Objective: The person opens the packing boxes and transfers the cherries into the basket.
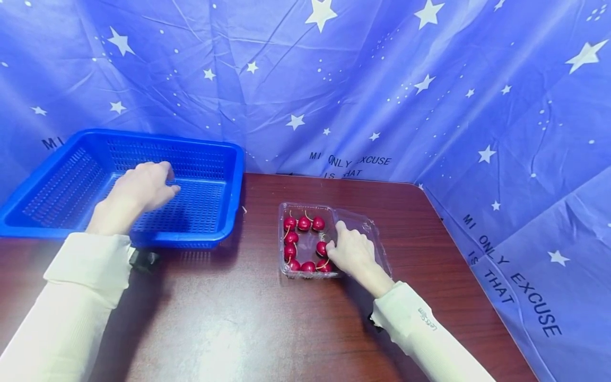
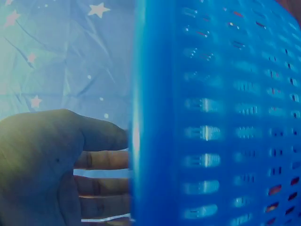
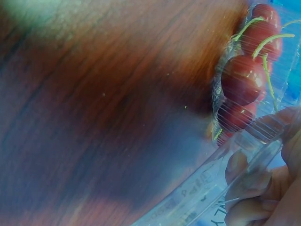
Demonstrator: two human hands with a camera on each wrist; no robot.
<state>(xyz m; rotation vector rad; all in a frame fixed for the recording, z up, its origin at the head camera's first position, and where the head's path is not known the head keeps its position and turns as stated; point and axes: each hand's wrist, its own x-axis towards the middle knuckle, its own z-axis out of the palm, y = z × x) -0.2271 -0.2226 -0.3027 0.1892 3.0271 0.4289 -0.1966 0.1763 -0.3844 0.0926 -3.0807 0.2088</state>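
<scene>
My left hand [image 1: 142, 192] hovers over the inside of a blue plastic basket [image 1: 236, 196], with relaxed fingers and nothing visible in them. In the left wrist view, the basket's near rim [image 2: 155, 117] hides the fingertips. A clear plastic clamshell box [image 1: 282, 212] sits on the table, its lid [image 1: 377, 233] folded out to the right. Red cherries [image 1: 307, 266] with green stems line the inside edges of the box. My right hand [image 1: 353, 250] grips the box at its right side, by the lid fold; in the right wrist view, curled fingers [image 3: 249, 181] show through the plastic.
The brown wooden table [image 1: 229, 318] has a glare patch near the front. A small stem-like bit [image 1: 244, 209] lies between basket and box. Behind and to the right hangs a blue curtain [image 1: 267, 106] with white stars and black lettering.
</scene>
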